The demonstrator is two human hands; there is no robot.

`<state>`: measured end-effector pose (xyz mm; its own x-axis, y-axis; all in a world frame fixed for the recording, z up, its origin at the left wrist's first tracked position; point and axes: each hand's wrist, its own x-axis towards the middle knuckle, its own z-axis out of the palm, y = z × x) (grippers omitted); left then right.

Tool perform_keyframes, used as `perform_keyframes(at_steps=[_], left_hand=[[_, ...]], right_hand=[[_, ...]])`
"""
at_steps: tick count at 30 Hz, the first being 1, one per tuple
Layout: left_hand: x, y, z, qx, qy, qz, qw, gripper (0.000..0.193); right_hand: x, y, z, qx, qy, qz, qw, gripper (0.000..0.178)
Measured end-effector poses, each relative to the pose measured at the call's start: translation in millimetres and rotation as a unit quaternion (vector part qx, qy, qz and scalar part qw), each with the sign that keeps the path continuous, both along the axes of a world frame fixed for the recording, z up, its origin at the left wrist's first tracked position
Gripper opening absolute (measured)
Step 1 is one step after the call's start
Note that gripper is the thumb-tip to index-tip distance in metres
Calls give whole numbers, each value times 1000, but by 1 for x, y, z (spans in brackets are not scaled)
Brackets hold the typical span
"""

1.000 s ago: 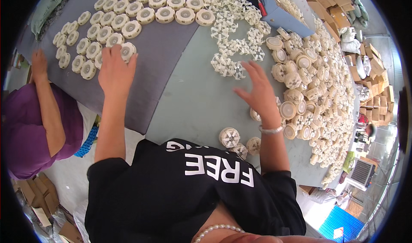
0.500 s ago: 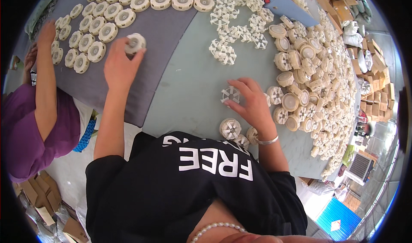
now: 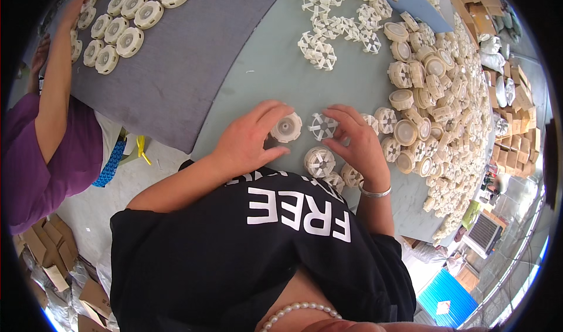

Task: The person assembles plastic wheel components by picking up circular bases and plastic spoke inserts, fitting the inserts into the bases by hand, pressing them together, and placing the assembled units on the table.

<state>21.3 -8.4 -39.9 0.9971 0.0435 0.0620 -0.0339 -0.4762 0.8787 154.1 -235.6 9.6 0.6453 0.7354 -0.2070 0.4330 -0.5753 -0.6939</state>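
My left hand (image 3: 251, 137) curls around a round cream plastic housing (image 3: 287, 127) with a grey centre, fingers on its far side and thumb on its near side. Just right of it, my right hand (image 3: 356, 139) grips a white spoked plastic ring (image 3: 322, 126) at its right edge. The two parts are side by side and apart, over the green-grey tabletop (image 3: 252, 85). Close below the ring lies a round cream part with a spoked face (image 3: 319, 162), with more such parts partly hidden by my right hand and wrist.
A large heap of round cream parts (image 3: 434, 68) covers the right side. Loose white spoked rings (image 3: 328, 27) lie at the far middle, near a blue box (image 3: 416, 6). Rows of housings (image 3: 130, 41) sit on dark grey cloth (image 3: 193, 44). A co-worker's arm (image 3: 56, 91) reaches in at left.
My left hand has come from the dark cloth at left toward me and rightward, bringing the housing beside the ring. My right hand keeps its hold on the ring. The view has shifted slightly.
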Motion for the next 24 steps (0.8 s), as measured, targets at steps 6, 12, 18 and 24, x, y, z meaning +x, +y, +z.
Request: perform_keyframes(at_steps=[6,12,18,24], left_hand=[[-1,2,-2,-63,33,2,997,52],[-9,5,3,-186,67,43,979,38],[-5,5,4,-151,81,14,985,42],[-4,6,15,-204,77,51,975,45]], right_hand=[[-7,6,7,36,-36,-44,998,57],[-26,27,12,98,-62,-30,993,58],[-24,26,14,101,-73,-44,991,58],[-35,45,3,85,-66,21,994,54]])
